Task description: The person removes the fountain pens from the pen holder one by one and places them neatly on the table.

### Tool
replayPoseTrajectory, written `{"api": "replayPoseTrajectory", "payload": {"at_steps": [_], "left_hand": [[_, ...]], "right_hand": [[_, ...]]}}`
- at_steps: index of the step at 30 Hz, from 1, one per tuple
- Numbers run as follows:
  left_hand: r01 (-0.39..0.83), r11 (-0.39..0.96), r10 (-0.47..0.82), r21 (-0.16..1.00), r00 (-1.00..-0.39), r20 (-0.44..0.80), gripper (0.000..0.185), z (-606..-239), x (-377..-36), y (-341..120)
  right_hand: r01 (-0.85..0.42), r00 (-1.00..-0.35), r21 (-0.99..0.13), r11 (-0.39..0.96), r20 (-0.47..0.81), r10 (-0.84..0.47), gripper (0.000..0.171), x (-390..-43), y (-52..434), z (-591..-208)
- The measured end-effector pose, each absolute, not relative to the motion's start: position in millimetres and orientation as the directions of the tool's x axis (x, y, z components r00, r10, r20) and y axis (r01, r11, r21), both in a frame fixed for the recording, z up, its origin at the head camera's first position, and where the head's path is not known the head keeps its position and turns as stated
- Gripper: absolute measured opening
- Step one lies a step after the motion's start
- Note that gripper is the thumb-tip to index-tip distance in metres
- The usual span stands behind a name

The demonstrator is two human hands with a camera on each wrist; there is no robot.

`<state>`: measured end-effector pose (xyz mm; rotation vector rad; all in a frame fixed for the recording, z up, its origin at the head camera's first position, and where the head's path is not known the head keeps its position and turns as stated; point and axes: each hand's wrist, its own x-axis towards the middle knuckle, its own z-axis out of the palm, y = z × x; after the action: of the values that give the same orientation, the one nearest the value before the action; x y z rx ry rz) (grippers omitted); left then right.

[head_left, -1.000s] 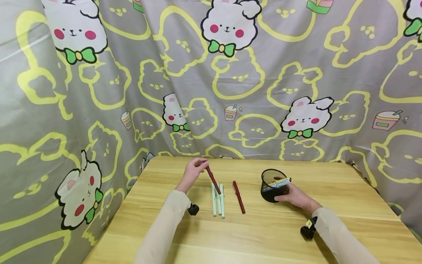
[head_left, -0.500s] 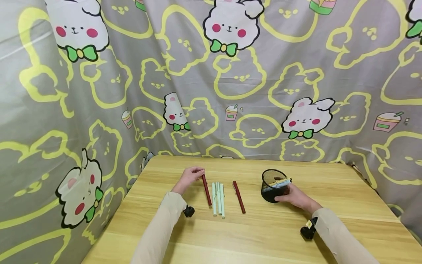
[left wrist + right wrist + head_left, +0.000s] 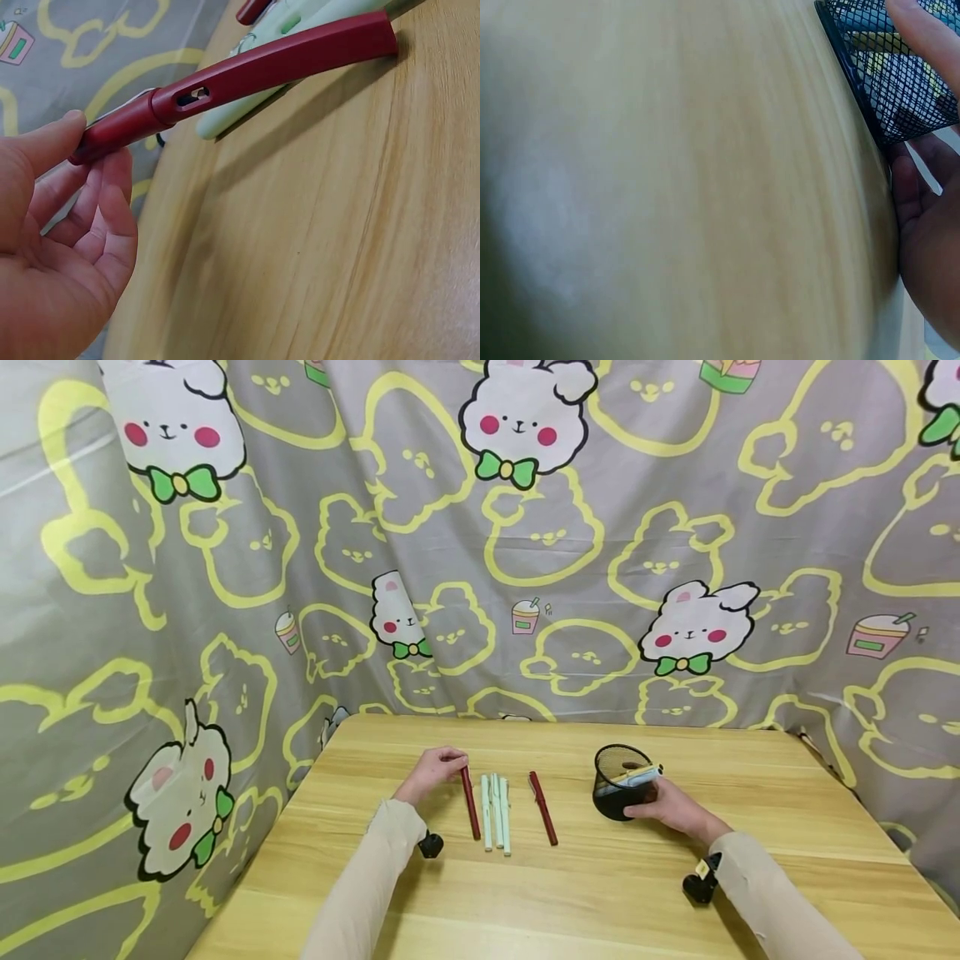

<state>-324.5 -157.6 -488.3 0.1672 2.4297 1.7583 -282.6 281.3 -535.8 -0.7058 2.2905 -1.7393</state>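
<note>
The left hand [image 3: 431, 770] pinches the far end of a dark red pen [image 3: 469, 802] between thumb and fingertips; the wrist view shows the pen [image 3: 247, 71] slanting away from the fingers [image 3: 112, 187], its other end down at the counter [image 3: 600, 893]. This pen lies just left of a group of pale green pens [image 3: 496, 812], apparently touching the nearest one, though the view is too close to confirm. A second dark red pen [image 3: 543, 807] lies alone on the counter, right of the green group and apart from both hands. The right hand [image 3: 671, 807] is wrapped around the side of a black mesh pen cup [image 3: 619, 781], which leans over with its mouth facing away. Items sit inside the cup.
</note>
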Motion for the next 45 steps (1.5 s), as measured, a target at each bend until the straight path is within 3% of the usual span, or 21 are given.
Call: {"api": "replayPoseTrajectory", "payload": {"at_steps": [20,33,45], "left_hand": [[-0.032,0.31,0.144,0.95,-0.986,-0.08,0.017,-501.9,-324.4,-159.4],[-0.024,0.333,0.157,0.943,-0.984,-0.081,0.021,-504.7,-322.3,-154.0],[-0.005,0.35,0.186,0.937,-0.98,-0.075,0.021,-509.3,-322.3,-150.1]], "right_hand": [[-0.258,-0.867,-0.948,0.184,0.144,-0.477,0.077,-284.3,282.3,-537.4],[-0.24,-0.876,-0.949,0.202,0.123,-0.467,0.062,-283.3,281.9,-536.9],[-0.255,-0.873,-0.947,0.194,0.139,-0.467,0.07,-284.3,283.3,-539.7]]}}
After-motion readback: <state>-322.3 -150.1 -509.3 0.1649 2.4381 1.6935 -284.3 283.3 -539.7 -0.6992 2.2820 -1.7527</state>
